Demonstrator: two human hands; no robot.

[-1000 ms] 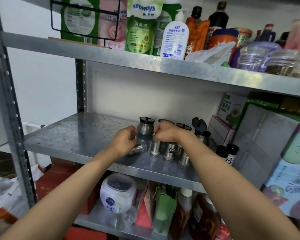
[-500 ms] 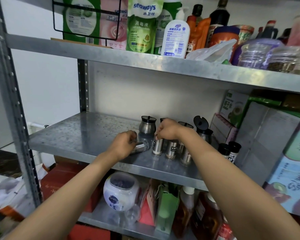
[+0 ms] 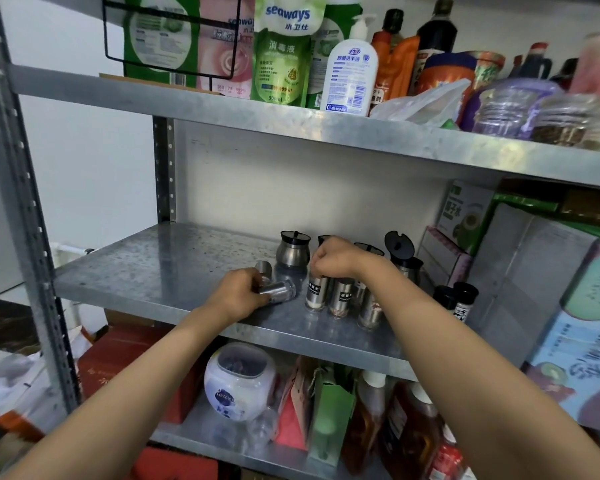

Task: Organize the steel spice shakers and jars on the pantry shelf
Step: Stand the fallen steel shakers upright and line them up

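- Both hands are sitting much where they sat a second ago; only the camera is drifting a little, and the lying shaker is staying on its side.
- Head view: the left hand point(image 3: 238, 294), at centre frame, is curling round the toppled steel shaker point(image 3: 280, 290), which is lying on the middle shelf point(image 3: 160, 268).
- The right hand point(image 3: 333, 259) is pinching the cap of an upright labelled shaker point(image 3: 316, 292) at the left end of the front row point(image 3: 342, 299).
- A round steel jar point(image 3: 292, 251) is standing just behind.
- These shakers are looking light, stiff and slick; gripping round the body or by the cap is probably serving best, since a smooth cylinder may be rolling once released.
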